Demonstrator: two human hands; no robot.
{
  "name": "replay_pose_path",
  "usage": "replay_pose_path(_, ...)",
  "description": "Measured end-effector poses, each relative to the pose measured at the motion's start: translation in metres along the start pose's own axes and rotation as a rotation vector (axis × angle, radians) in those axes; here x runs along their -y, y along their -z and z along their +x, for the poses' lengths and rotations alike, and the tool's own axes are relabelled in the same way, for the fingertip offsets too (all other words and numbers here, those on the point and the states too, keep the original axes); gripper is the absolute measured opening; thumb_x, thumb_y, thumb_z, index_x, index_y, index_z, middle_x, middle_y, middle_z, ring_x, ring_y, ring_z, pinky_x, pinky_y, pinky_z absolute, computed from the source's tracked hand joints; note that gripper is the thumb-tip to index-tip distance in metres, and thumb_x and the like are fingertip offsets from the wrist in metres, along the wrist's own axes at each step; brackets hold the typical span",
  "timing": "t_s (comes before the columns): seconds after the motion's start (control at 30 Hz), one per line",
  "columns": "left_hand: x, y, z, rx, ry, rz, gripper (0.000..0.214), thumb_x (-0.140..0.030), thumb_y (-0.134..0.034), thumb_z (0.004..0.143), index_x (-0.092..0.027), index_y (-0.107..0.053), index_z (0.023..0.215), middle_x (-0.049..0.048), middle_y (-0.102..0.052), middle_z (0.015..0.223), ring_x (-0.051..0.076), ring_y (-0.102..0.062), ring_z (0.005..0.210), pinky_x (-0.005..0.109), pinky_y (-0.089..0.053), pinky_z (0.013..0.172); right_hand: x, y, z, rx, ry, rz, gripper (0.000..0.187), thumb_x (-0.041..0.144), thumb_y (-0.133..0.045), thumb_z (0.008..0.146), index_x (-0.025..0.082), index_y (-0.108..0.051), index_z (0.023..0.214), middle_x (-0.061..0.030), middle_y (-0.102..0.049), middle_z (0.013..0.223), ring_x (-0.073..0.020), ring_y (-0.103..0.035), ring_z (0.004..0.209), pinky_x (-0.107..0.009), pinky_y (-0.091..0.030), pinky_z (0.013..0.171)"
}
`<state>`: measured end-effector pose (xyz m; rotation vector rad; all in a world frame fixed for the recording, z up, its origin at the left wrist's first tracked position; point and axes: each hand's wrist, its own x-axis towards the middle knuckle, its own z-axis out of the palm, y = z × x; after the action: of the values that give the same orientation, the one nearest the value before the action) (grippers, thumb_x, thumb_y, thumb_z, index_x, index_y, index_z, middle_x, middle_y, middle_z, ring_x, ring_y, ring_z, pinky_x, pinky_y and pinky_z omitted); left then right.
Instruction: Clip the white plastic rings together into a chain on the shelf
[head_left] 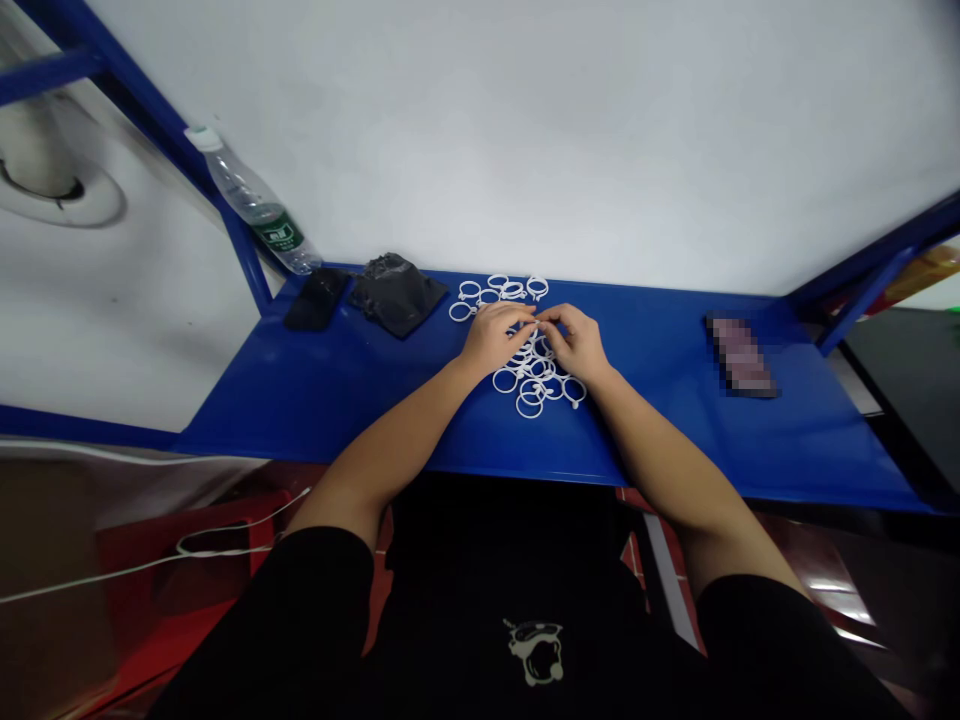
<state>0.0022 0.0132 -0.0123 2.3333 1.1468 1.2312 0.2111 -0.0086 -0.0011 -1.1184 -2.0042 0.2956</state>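
At the far left of the blue tabletop (330, 380) I have a clear bottle (255, 205) with a green label, then a flat dark object (315, 299) and, just right of it, a crumpled black bag (397, 295). My left hand (491, 338) comes next, fingers bent, fingertips nearly meeting those of my right hand (576, 342). A speck of white shows there, too small for me to tell what either grip has hold of. White rings (535, 368) lie in a loose pile beneath and near my hands, with a few more on the far side. Well apart at right lies a pixelated rectangular object (742, 355).
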Motion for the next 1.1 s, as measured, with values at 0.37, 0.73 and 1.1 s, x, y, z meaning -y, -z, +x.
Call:
replay_pose_path(0.37, 0.000, 0.000, -0.002, 0.062, 0.021, 0.058, 0.009, -0.025, -0.073, 0.106, -0.026, -0.078, 0.099, 0.0036, -0.086, 0.108, 0.025, -0.079, 0.105, 0.050, -0.055, 0.108, -0.004, 0.000, -0.001, 0.030, -0.008, -0.037, 0.032, 0.047, -0.055, 0.111, 0.027, -0.080, 0.110, -0.0092, -0.084, 0.107, -0.0296, -0.077, 0.101, -0.050, -0.062, 0.097)
replay_pose_path(0.73, 0.008, -0.007, -0.003, 0.299, -0.036, -0.014, 0.007, -0.025, -0.075, 0.104, -0.026, -0.082, 0.103, 0.0040, -0.086, 0.107, 0.025, -0.078, 0.103, 0.045, -0.059, 0.101, -0.064, 0.002, 0.009, 0.028, -0.175, -0.074, 0.047, 0.046, -0.059, 0.104, 0.021, -0.074, 0.141, -0.0170, -0.078, 0.136, -0.0342, -0.075, 0.110, -0.057, -0.063, 0.101)
replay_pose_path(1.1, -0.003, -0.001, -0.003, 0.367, -0.056, -0.064, 0.011, -0.033, -0.075, 0.107, -0.025, -0.083, 0.105, 0.0043, -0.085, 0.107, 0.024, -0.078, 0.106, 0.043, -0.059, 0.104, -0.096, -0.015, 0.068, 0.323, -0.133, -0.259, 0.062, 0.023, -0.066, 0.093, 0.019, -0.067, 0.155, -0.0157, -0.070, 0.157, -0.0385, -0.067, 0.144, -0.058, -0.054, 0.126)
